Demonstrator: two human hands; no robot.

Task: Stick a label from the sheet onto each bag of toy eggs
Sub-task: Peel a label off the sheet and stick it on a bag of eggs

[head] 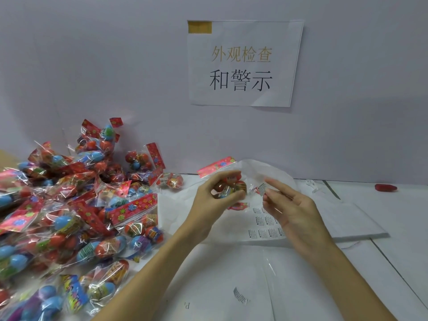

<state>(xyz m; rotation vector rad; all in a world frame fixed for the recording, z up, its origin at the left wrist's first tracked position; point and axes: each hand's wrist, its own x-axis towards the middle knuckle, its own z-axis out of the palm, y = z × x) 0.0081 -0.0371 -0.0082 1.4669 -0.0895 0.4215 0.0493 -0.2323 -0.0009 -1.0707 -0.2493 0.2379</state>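
Note:
My left hand (212,200) grips a clear bag of toy eggs (228,187) with a red flowered header, raised above the table's middle. Just right of it, my right hand (293,209) pinches a small white warning label (261,188) between thumb and fingertip, close to the bag's side. The label sheet (266,225), with rows of small printed labels, lies flat on the table under both hands. A big heap of other egg bags (76,205) fills the table's left side.
A printed paper sign (243,63) is taped to the wall ahead. White paper and foam sheets (347,216) cover the table on the right. A red object (385,187) lies at the far right by the wall. A stray label (239,295) lies near the front.

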